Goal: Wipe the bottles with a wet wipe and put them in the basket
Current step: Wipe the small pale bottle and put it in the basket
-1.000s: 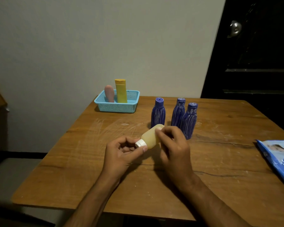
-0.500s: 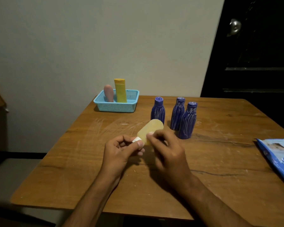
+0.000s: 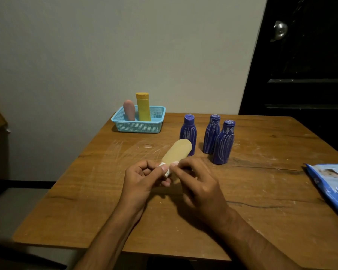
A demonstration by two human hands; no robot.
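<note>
A pale yellow bottle (image 3: 177, 151) with a white cap is held over the table's middle, its rounded base pointing away and up. My left hand (image 3: 142, 178) pinches the white cap end. My right hand (image 3: 195, 182) pinches the bottle just above the cap with thumb and fingertips. No wipe shows in either hand. Three blue bottles (image 3: 188, 133) (image 3: 211, 134) (image 3: 223, 142) stand upright behind it. The light blue basket (image 3: 141, 126) at the far left edge holds a pink bottle (image 3: 129, 110) and a yellow bottle (image 3: 143, 107), both upright.
A blue wet wipe pack (image 3: 332, 184) lies at the table's right edge. The wooden table (image 3: 261, 201) meets a pale wall on the far side, with a dark door (image 3: 304, 55) at the right. The table's left edge drops off beside the basket.
The pale bottle has been turned from lying sideways to pointing base-up and away. My right hand slid from its base down to near the cap; my left stays on the cap.
</note>
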